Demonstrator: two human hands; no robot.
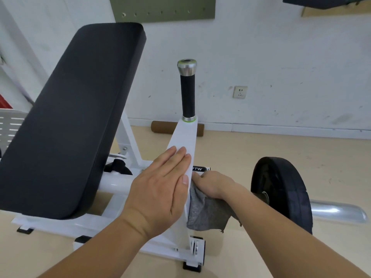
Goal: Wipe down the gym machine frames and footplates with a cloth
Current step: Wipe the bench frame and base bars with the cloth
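Wood floor (pixel 261 157) below: your left hand (pixel 160 189) lies flat on the white frame post (pixel 184 135), fingers (pixel 176 157) pressed together. Your right hand (pixel 212 183) pinches the cloth (pixel 206 213) against its 3 o'clock face. Post axis runs 12 to 6 o'clock.

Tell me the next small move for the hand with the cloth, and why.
Probably slide the grey cloth up the side of the white upright toward the black grip. The right hand holds the cloth low against that upright, the left hand lies flat on its front face, seemingly steadying it, and the cloth has not reached the stretch above.
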